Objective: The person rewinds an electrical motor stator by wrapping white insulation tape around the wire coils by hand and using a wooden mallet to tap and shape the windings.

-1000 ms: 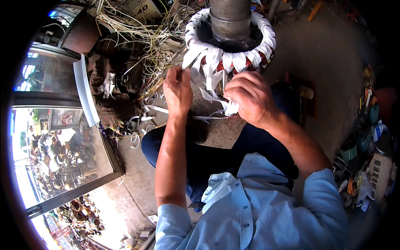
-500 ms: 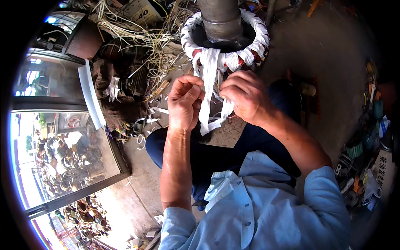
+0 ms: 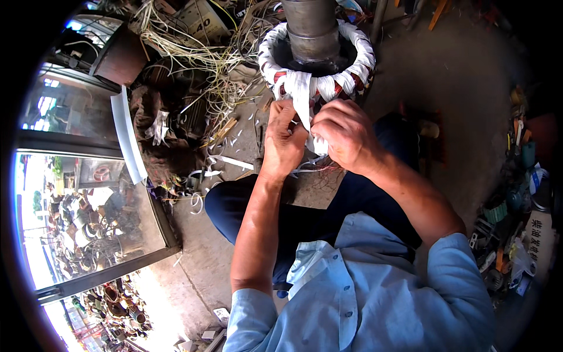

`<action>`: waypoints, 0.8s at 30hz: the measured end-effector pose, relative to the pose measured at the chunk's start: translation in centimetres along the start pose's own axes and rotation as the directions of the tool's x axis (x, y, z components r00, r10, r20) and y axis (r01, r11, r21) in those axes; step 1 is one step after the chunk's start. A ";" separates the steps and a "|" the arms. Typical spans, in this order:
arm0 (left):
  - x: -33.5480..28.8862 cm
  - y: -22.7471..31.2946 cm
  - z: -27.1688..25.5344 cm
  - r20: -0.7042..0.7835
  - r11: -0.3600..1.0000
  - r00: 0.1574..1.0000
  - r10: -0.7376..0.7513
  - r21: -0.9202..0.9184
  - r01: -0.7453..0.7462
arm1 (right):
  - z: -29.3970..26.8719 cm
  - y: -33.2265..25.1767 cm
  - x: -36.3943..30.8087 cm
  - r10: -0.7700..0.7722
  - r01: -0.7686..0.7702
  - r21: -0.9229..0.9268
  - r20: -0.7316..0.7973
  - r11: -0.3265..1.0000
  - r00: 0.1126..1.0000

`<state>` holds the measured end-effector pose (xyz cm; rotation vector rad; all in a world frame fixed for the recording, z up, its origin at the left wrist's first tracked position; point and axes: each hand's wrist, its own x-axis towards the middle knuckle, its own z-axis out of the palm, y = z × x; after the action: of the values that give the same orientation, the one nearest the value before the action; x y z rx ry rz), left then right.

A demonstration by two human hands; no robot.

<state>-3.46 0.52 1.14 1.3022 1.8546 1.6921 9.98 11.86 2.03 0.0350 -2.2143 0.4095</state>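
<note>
A ring-shaped wire coil (image 3: 365, 53), wrapped in white tape with red showing through gaps, surrounds the foot of a grey metal cylinder (image 3: 312, 32). From its near side a white tape (image 3: 301, 94) hangs down between my hands. My right hand (image 3: 347, 134) is closed on a bunched part of this tape, with a crumpled bit showing below the fingers. Close beside it, my left hand (image 3: 285, 144) is curled shut at the tape just under the coil. Its fingertips are partly hidden behind the tape and the hand itself.
Tangled pale wires (image 3: 193, 44) lie at the far left near a dark cloth heap (image 3: 146, 111). A glass-paned frame (image 3: 105, 205) stands at left. White tape scraps (image 3: 231, 161) litter the floor. Tools and parts (image 3: 504, 234) line the right edge. My knees are below the hands.
My left hand has moved right and slightly up to the hanging tape, beside my right hand. The tape's long loop, which hung low between them, is now gathered up at the hands.
</note>
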 end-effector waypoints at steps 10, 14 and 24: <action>0.4 -1.9 -1.5 0.052 0.982 0.992 0.117 -0.158 -0.108 | -0.3 -0.2 0.7 0.033 -0.033 0.004 0.034 0.999 0.999; -2.1 -1.6 -5.0 0.050 0.843 0.990 -0.132 -0.520 0.138 | -0.5 -0.5 1.5 0.024 -0.025 0.021 0.059 0.999 0.998; -9.6 1.0 -17.0 0.163 0.739 0.987 0.010 -0.666 0.102 | -2.3 1.6 6.0 0.316 -0.370 0.212 0.251 0.905 0.915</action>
<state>-10.52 -17.60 3.15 1.0147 0.9930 1.9036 7.69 14.78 7.56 -0.1879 -2.3657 0.9267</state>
